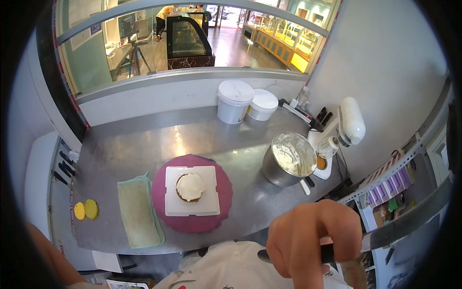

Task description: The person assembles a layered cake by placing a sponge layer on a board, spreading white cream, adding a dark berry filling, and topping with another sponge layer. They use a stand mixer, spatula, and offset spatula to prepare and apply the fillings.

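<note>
Raised close to the camera, my right hand [310,234] grips the black handle of a long metal spatula or knife [408,218]. Its blade points out to the right, past the table's edge. My left hand is out of view; only the left arm shows at the lower left. Before me, a small round cake layer [199,199] topped with white cream [191,185] sits on a square white cake board [173,207]. That board rests on a round purple turntable top or mat [225,188]. Right of it, a steel mixing bowl [276,173] contains whipped cream [287,156].
A folded cloth [139,213] and two yellow round pieces [86,209] lie left. White lidded tubs [235,99] stand along the back. A stand mixer [350,123], power strip [297,112] and shelf rack [386,180] are right. Beyond the glass, a person [164,18] bends near a display case [187,39].
</note>
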A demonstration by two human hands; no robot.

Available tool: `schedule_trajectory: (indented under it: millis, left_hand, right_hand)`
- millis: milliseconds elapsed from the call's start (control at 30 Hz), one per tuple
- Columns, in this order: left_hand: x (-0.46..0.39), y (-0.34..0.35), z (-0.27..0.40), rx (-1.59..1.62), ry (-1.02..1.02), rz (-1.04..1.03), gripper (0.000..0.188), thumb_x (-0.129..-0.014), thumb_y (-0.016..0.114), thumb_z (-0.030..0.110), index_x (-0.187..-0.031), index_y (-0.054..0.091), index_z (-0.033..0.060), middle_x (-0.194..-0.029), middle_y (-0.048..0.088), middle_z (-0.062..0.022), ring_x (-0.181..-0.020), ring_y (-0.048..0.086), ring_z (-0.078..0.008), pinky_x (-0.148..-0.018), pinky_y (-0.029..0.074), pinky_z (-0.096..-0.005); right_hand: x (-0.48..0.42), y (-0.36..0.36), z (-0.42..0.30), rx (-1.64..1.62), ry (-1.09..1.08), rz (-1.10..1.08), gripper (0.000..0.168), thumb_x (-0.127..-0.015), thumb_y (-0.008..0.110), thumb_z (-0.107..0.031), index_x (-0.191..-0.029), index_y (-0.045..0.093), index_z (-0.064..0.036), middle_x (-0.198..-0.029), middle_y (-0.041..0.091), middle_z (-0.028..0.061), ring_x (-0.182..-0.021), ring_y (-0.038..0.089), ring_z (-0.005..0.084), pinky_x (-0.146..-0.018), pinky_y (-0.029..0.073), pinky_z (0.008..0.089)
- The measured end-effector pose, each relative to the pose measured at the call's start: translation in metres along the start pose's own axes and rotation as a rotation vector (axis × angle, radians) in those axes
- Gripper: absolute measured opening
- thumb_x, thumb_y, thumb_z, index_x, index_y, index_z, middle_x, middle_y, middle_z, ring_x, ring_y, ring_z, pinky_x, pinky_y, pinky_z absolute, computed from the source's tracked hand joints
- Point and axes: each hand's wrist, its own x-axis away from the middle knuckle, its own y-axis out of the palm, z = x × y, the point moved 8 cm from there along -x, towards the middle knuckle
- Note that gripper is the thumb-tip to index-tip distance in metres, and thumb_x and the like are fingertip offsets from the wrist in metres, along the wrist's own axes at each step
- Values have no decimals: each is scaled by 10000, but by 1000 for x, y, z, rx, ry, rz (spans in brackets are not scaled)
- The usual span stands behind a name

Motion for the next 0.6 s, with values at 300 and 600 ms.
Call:
schedule_trajectory:
  millis: [300,600]
  left_hand:
    - [-5,-4,20,15,65,48,375,-875,522,230,-1169,499,-1,-1184,523,-135,-1106,487,-262,-949,375,-375]
    - [16,76,97,239,358,171,353,-865,541,204,-1153,506,3,-1167,530,-128,-1090,490,-262,-932,382,-378]
  right_hand:
    - [17,1,-6,-39,-103,-163,49,-887,450,-112,-897,471,-68,-951,577,310,-407,483,177,-363,353,251]
    - [180,-93,-83,-21,-723,494,78,-944,345,-141,-950,374,-69,-771,484,101,-426,481,122,-387,344,243]
